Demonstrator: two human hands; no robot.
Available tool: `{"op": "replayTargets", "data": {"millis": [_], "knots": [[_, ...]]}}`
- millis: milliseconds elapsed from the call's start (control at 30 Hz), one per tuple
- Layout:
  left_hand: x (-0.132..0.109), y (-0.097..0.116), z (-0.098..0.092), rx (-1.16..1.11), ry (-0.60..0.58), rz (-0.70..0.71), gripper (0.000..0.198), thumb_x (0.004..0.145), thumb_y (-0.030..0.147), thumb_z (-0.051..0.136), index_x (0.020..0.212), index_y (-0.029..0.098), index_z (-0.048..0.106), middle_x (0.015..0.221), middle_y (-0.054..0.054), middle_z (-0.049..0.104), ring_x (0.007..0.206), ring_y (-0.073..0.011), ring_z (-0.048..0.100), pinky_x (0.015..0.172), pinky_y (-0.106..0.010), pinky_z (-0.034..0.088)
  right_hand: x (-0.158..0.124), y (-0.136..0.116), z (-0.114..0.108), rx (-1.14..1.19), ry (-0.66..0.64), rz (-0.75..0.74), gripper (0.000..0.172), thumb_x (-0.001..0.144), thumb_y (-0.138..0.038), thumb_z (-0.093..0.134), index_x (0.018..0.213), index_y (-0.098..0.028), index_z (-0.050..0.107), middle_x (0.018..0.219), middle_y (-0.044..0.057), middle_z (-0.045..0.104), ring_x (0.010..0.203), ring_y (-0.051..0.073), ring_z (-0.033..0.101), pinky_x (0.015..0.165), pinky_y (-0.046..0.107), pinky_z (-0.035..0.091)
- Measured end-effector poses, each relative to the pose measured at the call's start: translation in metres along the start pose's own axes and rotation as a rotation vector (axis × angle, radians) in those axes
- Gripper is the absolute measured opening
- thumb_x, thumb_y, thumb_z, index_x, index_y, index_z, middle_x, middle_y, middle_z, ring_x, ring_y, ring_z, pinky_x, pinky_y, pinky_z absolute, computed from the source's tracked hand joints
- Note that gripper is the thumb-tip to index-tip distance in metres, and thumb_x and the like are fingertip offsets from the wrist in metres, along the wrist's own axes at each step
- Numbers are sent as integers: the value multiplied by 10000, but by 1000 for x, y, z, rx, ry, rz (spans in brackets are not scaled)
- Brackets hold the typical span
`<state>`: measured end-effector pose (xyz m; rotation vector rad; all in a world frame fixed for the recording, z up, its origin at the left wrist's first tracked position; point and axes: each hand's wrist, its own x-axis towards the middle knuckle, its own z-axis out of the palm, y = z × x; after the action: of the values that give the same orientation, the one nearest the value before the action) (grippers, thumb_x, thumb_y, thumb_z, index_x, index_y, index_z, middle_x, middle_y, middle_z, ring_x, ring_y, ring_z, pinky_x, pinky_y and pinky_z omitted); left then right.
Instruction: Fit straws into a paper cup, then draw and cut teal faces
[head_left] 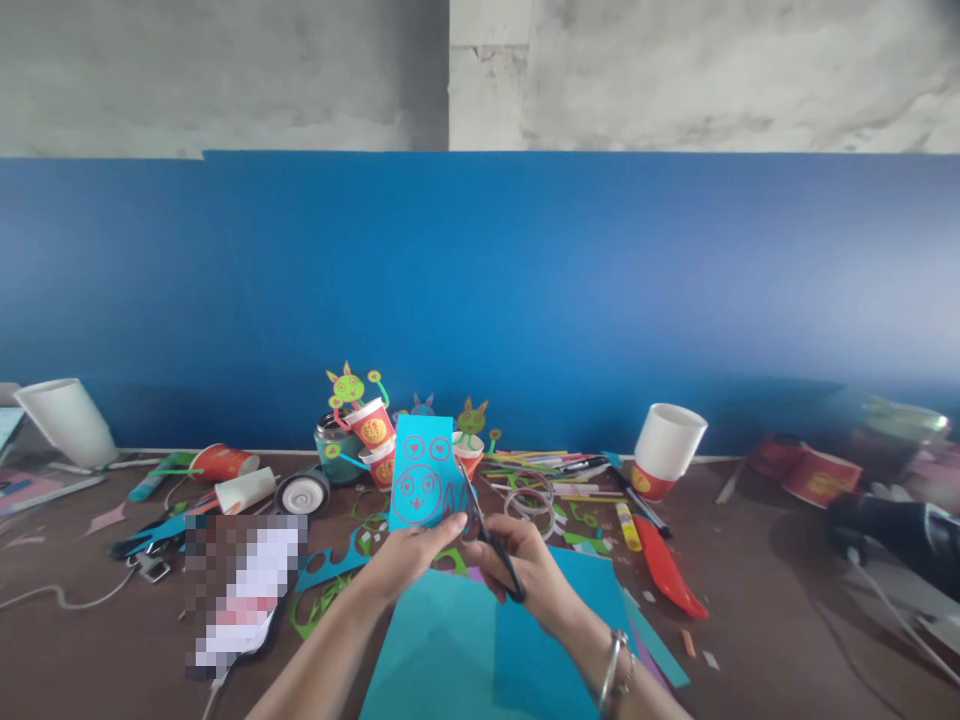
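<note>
My left hand (411,556) grips the lower edge of a blue sheet of paper (424,430), which is held upright. Red outlines are drawn on it: a round face, two small circles with hearts and pointed ear shapes. A pair of scissors (501,562) with dark handles is in my right hand (528,572), its fingers in the loops. The blades lie at the sheet's right edge by the ear shapes; whether they are cutting through it I cannot tell. Below both hands, larger turquoise sheets (435,650) rest on the table.
Behind the sheet stand red paper cups (373,430) with green paper figures. Stacked white cups (670,440), a glue stick (628,527) and a red pouch-like item (667,570) lie right. Blue paper scraps (328,563) and a round lid (303,494) are left. A blue partition (480,280) closes the back.
</note>
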<state>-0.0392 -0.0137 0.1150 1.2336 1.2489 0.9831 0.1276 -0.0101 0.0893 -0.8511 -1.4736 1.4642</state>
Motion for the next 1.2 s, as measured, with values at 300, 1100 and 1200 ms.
{"op": "replayTargets", "data": {"millis": [300,1100,1200], "knots": [[9,-13,-7,-47,-102,57,391,710,502,656,887,166,750,992,-98,734,1003,-309,638,939,-401,454,2,6,-4,-43,-21,-4,346,685,-462,735,709,-139,613,406,-86,440,314,38,337,322,169,225],[19,-6,0,-342,278,299,311,726,439,682,639,157,583,507,36,558,479,-93,513,490,-186,409,3,5,-7,-31,-57,51,334,681,-429,746,757,-125,631,399,-85,441,316,39,358,312,161,247],[20,-8,2,-544,216,330,240,689,351,739,711,159,598,596,28,607,574,-92,560,582,-184,450,1,2,-5,-44,-77,67,329,681,-425,746,738,-124,628,387,-82,444,316,39,353,317,164,254]]}}
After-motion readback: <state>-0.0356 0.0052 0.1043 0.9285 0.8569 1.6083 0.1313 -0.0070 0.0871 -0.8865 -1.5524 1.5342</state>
